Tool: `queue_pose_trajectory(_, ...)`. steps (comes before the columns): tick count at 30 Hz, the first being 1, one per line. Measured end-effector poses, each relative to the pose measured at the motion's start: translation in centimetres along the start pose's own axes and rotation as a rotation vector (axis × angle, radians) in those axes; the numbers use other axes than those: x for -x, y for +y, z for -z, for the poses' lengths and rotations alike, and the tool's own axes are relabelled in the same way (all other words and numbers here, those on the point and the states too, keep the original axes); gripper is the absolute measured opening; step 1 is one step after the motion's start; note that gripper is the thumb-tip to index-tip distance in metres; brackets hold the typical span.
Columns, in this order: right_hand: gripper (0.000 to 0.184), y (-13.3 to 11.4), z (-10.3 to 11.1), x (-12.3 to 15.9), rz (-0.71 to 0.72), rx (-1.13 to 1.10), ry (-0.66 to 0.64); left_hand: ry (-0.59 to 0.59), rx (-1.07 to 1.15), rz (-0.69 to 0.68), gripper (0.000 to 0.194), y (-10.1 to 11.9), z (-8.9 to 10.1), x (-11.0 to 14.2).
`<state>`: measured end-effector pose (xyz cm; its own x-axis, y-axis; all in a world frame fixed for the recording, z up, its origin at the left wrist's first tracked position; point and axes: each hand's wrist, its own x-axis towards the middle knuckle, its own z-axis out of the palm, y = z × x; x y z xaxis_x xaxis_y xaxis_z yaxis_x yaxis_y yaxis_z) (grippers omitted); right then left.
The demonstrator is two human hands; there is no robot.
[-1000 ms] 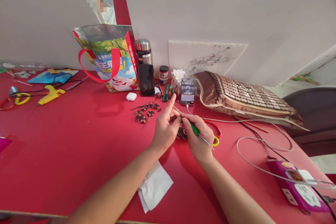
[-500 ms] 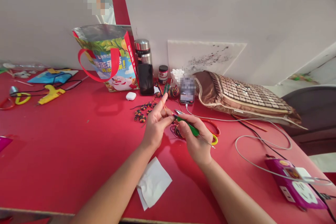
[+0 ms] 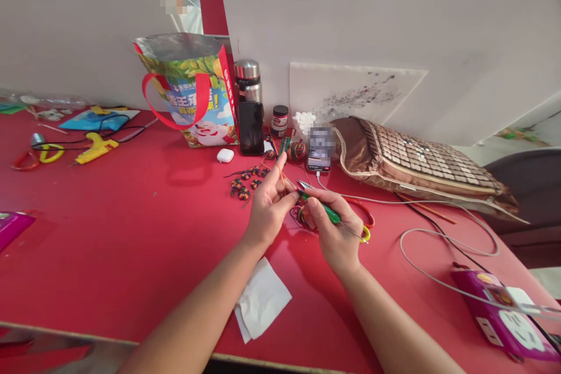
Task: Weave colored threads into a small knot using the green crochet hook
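Note:
My left hand (image 3: pixel 268 210) pinches a small dark piece of multicoloured yarn between thumb and fingers. Its index finger points up, with an orange strand of yarn (image 3: pixel 283 175) running over it. My right hand (image 3: pixel 337 231) is closed round the green handle of a crochet hook (image 3: pixel 332 214), whose thin metal end sticks out behind the palm. The hook's working tip meets the yarn piece at my left fingertips, too small to make out. Behind my right hand lie scissors with a red and yellow handle (image 3: pixel 365 234). Several small multicoloured crocheted pieces (image 3: pixel 241 187) rest left of the hands, and a yarn ball (image 3: pixel 297 151) sits beyond.
A lit phone (image 3: pixel 319 155) on a cable, a dark phone (image 3: pixel 251 128), a jar (image 3: pixel 279 121) and a bag (image 3: pixel 188 93) stand at the back. A brown cushion (image 3: pixel 421 166) and power strip (image 3: pixel 504 315) are right, a glue gun (image 3: pixel 96 149) left, a tissue (image 3: pixel 263 301) in front.
The hands were close together a second ago; my left hand has drawn back leftward, leaving a small gap and showing more of the hook. The view has shifted slightly.

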<state>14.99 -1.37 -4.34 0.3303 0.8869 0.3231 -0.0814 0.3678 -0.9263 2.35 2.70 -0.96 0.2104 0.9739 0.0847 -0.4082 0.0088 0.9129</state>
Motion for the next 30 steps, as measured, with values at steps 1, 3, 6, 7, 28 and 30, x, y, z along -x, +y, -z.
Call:
queue_pose_trajectory(1, 0.021, 0.0, 0.0, -0.1, 0.019, 0.029, -0.003, -0.004, -0.011, -0.006, 0.094, 0.0, 0.0, 0.0)
queue_pose_trajectory(3, 0.017, 0.0, 0.1, -0.2, 0.090, 0.126, 0.001, 0.000, -0.038, -0.024, 0.092, -0.1, -0.2, 0.1)
queue_pose_trajectory(6, 0.012, 0.0, -0.1, -0.2, 0.253, 0.320, 0.032, 0.043, -0.084, -0.061, 0.090, -0.5, -0.5, 0.2)
queue_pose_trajectory(7, 0.012, 0.1, -0.2, -0.1, 0.308, 0.375, 0.043, 0.059, -0.082, -0.060, 0.090, -0.6, -0.7, 0.2)
queue_pose_trajectory(28, 0.025, -0.4, -0.7, -0.1, -0.116, -0.283, -0.001, 0.028, 0.153, 0.074, 0.090, -0.1, 0.5, -0.4)
queue_pose_trajectory(30, 0.024, -0.5, -0.7, -0.1, -0.142, -0.314, 0.010, 0.033, 0.154, 0.063, 0.090, 0.0, 0.5, -0.3)
